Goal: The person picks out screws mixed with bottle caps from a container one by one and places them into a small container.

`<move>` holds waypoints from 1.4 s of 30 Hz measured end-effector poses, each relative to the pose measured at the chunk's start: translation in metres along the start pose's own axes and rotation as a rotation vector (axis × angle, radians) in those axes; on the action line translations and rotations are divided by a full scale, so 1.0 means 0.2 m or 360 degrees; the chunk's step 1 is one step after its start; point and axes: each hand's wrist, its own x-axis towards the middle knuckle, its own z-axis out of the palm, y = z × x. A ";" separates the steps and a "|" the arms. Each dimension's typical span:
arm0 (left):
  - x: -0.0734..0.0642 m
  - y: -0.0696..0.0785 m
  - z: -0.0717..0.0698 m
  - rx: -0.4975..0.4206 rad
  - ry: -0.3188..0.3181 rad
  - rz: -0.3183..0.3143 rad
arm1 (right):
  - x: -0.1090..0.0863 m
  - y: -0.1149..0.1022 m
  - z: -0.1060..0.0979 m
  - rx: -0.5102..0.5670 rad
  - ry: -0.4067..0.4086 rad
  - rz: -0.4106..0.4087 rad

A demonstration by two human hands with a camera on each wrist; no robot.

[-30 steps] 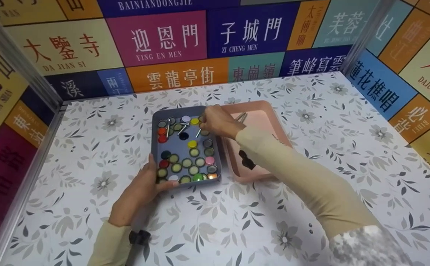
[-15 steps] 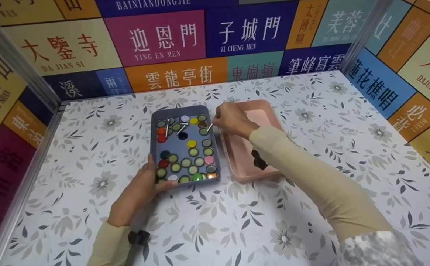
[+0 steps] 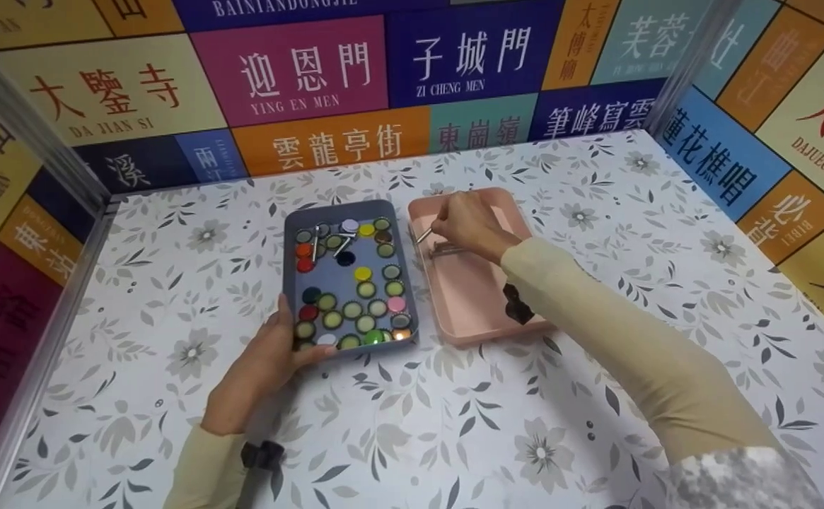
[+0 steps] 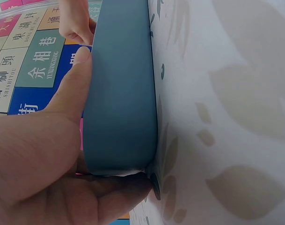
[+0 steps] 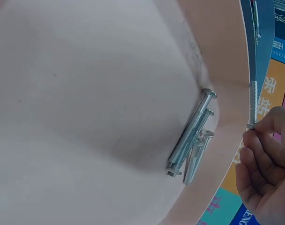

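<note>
My left hand (image 3: 259,360) grips the near left corner of a blue-grey tray (image 3: 412,300), its thumb along the near side. In the left wrist view the tray's outer wall (image 4: 121,93) stands between thumb and fingers. Several bottle caps (image 3: 332,320) lie face up or face down inside, with a few silver bolts (image 3: 343,244) at the far end. Over the far left edge of a pink tray (image 3: 482,311), my right hand (image 3: 472,220) pinches a silver bolt (image 5: 253,101) at its head. Several more bolts (image 5: 191,136) lie together in the pink tray.
Both trays sit side by side on a table (image 3: 412,438) covered in a leaf-and-flower print. Panels with large lettering (image 3: 312,67) close off the back and sides. A small black device (image 3: 263,454) is on the left wrist, another (image 3: 518,304) on the right.
My right hand has carried the bolt from the blue-grey tray's far right corner rightward to above the pink tray. My left hand keeps its grip on the blue-grey tray.
</note>
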 end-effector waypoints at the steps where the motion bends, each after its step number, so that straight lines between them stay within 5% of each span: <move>1: 0.00 0.00 0.00 0.0007 -0.0003 -0.0004 | 0.00 0.01 -0.01 0.0031 -0.0002 0.0019; 8: -0.01 0.01 -0.01 0.0037 -0.0016 -0.0042 | -0.01 0.05 -0.04 0.0061 -0.0003 0.0229; 30: -0.03 0.01 -0.02 0.0033 0.0004 -0.0022 | -0.07 0.17 -0.01 -0.0058 -0.0076 0.0477; 42: -0.01 0.02 -0.01 0.0038 -0.0003 -0.0026 | -0.08 0.22 0.01 0.0022 -0.0170 0.0621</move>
